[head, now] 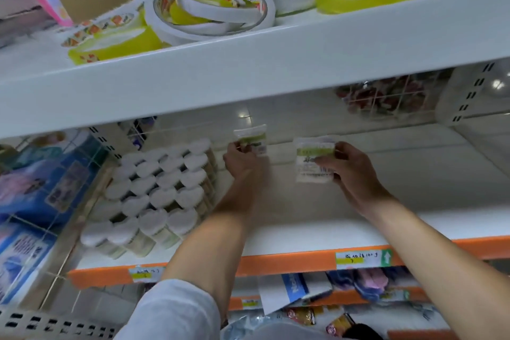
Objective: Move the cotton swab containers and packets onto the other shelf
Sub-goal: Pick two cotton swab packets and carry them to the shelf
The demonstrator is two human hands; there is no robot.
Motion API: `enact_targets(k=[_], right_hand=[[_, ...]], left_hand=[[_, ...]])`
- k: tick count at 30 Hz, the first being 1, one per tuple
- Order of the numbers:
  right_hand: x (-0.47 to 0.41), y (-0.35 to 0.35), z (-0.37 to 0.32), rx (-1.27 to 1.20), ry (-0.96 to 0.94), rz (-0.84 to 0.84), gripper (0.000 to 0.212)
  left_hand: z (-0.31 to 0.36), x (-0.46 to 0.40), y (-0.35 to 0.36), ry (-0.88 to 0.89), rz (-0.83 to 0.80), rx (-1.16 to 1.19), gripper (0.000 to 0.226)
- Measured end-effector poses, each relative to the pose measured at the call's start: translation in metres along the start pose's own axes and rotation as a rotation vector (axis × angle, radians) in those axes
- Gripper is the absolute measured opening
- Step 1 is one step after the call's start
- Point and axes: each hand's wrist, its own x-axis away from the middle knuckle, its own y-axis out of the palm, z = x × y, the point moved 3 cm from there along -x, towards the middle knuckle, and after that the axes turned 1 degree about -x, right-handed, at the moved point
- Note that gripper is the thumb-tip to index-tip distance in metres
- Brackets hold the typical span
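Note:
Both my arms reach deep into a white shelf with an orange front edge. My left hand grips a small cotton swab packet with a green label, held upright near the back wall. My right hand holds a second, larger cotton swab packet, white with a green band. To the left on the same shelf stand several cotton swab containers with white heart-shaped lids, packed in rows.
The shelf above carries rolls of tape with yellow-green wrapping. A wire divider with blue packages lies at the left. Price labels sit on the orange edge. Lower shelves hold mixed goods.

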Motion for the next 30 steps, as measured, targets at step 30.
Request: enact_targets(k=[30], right_hand=[[-0.095, 0.118, 0.043, 0.429, -0.129, 0.073, 0.045]], left_hand=[[-0.023, 0.071, -0.043, 0.131, -0.127, 0.168, 0.045]])
